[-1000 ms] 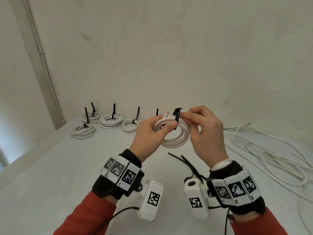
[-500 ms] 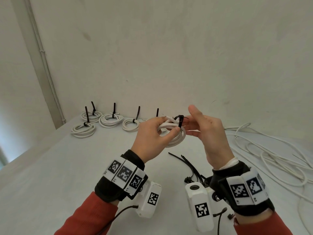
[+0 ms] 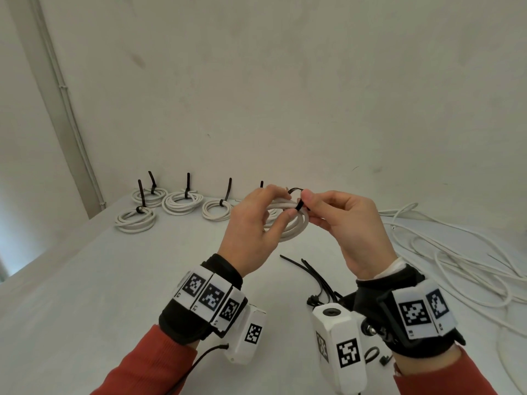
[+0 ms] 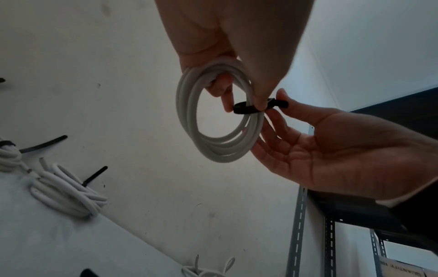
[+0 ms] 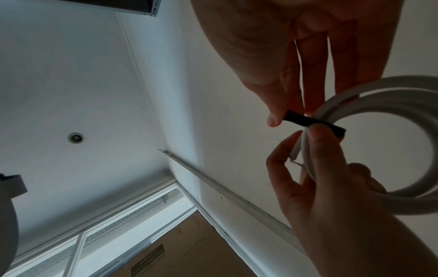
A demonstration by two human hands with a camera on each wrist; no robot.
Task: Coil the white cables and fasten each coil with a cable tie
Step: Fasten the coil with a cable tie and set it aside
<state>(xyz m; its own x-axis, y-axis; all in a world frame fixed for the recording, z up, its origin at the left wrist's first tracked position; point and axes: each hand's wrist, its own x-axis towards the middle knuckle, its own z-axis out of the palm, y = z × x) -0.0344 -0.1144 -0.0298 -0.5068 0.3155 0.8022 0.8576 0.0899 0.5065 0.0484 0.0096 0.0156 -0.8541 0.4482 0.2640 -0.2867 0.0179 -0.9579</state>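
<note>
A coil of white cable (image 3: 293, 228) is held up above the table. My left hand (image 3: 282, 203) grips the coil at its top, thumb in front and fingers behind. A black cable tie (image 3: 299, 206) is looped round the coil's strands, with a small arc of it showing above them. My right hand (image 3: 307, 207), palm turned toward me, pinches the tie beside the left thumb. The left wrist view shows the coil (image 4: 189, 116) with the tie (image 4: 246, 109) wrapped round its right side. Seen from the right wrist, thumb and finger pinch the tie (image 5: 305, 120) against the coil (image 5: 403, 90).
Several tied white coils (image 3: 182, 201) with upright black tie tails lie at the back left of the white table (image 3: 85, 280). Loose white cables (image 3: 456, 252) sprawl on the right. Spare black ties (image 3: 313, 277) lie under my hands. A wall stands close behind.
My right hand has turned from back-up to palm-up and now pinches the tie from the side. The coil has tilted flatter, and both hands have shifted slightly right.
</note>
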